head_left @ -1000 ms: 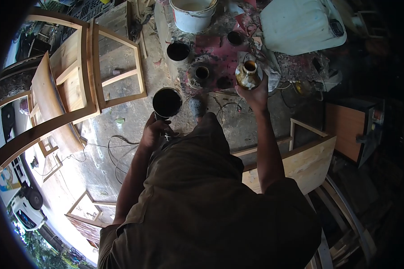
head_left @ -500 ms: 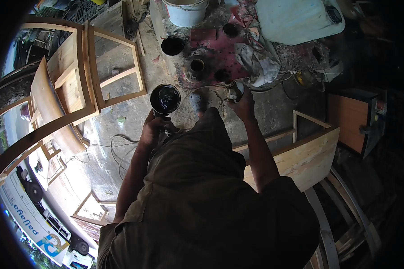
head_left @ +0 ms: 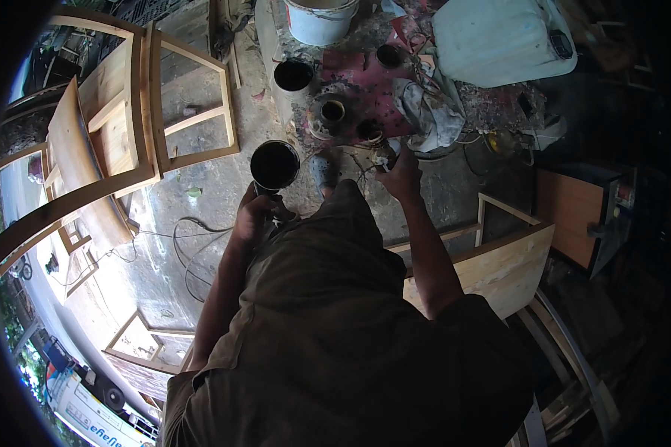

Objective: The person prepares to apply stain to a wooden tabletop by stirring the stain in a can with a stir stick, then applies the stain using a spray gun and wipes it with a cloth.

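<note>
My left hand (head_left: 256, 214) is closed around the grip of what looks like a spray gun. Its round, open cup (head_left: 274, 165) faces up, with a dark inside. My right hand (head_left: 401, 177) is closed on a small bottle-like container (head_left: 381, 154), partly hidden by the fingers and blurred. This container is close to a dark-mouthed pot (head_left: 369, 130) on the stained red sheet (head_left: 380, 100). Nearby stand an open can with dark contents (head_left: 294, 75), a stained can (head_left: 332, 111) and another dark pot (head_left: 388, 56).
A white bucket (head_left: 319, 24) and a big pale jerrycan (head_left: 499, 41) stand at the back. A crumpled rag (head_left: 429, 112) lies beside the pots. Wooden frames (head_left: 156, 104) are at left, a wooden panel (head_left: 492, 268) at right. A thin hose (head_left: 183, 253) loops across the floor.
My right hand has tipped the small container, and more of it is hidden. The cup in my left hand stays nearly still, its inside now looking darker. The camera view has turned slightly.
</note>
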